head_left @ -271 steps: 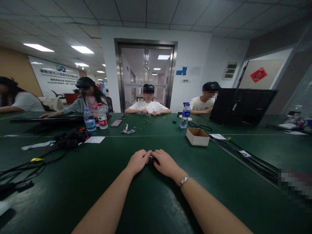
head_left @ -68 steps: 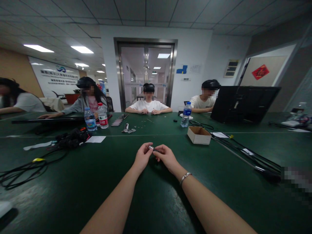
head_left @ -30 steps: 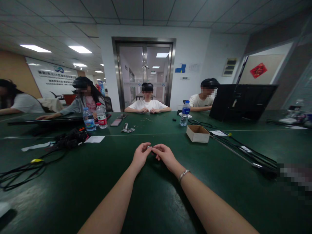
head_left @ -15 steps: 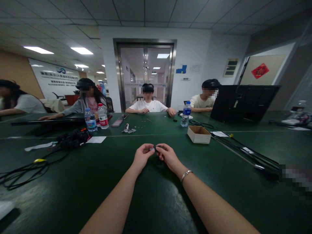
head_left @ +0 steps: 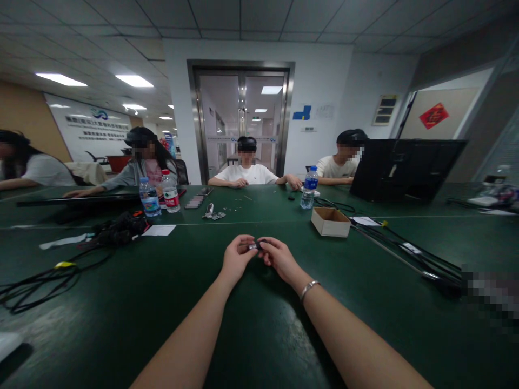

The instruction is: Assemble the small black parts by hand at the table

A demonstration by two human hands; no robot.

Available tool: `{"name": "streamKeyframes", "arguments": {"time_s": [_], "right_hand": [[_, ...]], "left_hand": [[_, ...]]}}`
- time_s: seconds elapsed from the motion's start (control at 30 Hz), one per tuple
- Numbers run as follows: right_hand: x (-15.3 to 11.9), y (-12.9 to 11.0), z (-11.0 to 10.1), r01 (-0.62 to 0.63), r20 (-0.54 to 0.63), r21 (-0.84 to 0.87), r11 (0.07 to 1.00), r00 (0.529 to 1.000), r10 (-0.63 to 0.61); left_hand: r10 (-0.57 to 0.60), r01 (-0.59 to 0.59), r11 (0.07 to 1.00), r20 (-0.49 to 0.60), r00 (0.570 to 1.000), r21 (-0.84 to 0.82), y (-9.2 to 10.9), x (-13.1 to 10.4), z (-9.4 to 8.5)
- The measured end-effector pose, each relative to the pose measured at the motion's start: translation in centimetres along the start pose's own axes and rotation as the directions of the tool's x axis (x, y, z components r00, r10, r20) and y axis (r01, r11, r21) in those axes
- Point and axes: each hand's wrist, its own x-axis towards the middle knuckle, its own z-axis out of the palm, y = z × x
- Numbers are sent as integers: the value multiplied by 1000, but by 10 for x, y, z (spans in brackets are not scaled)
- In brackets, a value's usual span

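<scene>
Both my hands meet above the green table (head_left: 174,302), fingertips almost touching. My left hand (head_left: 236,258) pinches a small silvery piece (head_left: 253,246) between thumb and fingers. A small dark piece (head_left: 259,245) sits in the fingers of my right hand (head_left: 279,259), right against the silvery one. Whether the two pieces are joined I cannot tell, and their kind is too small to make out. A metal bracelet (head_left: 310,290) circles my right wrist.
An open cardboard box (head_left: 330,228) stands to the right, beside black cables (head_left: 389,246) and a water bottle (head_left: 310,188). Small metal bits (head_left: 214,215) lie ahead. Bottles (head_left: 170,192) and a black cable bundle (head_left: 117,229) are on the left. Several people sit across the table.
More of the dark piece shows between my fingers, and my hands have shifted only slightly. The hand of the person opposite has moved toward the water bottle.
</scene>
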Motion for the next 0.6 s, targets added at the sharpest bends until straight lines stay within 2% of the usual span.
{"name": "streamKeyframes", "arguments": {"time_s": [0.2,0.37,0.43,0.5,0.6], "right_hand": [[-2,-2,2,-47,-25,-39,998,999,46],[-1,-1,2,-13,-46,-11,1000,999,12],[-1,-1,2,-4,-51,-1,1000,999,4],[0,0,1,-4,-59,10,1000,998,4],[1,2,0,-3,-68,17,1000,998,4]], "left_hand": [[43,-43,999,33,999,3,4,-3,3],[27,-26,1000,52,998,-12,3,-3,4],[-15,15,999,4,1000,-30,0,-1,4],[-106,103,993,-51,993,-64,-4,2,4],[-246,239,966,-66,967,-94,-8,5,3]]}}
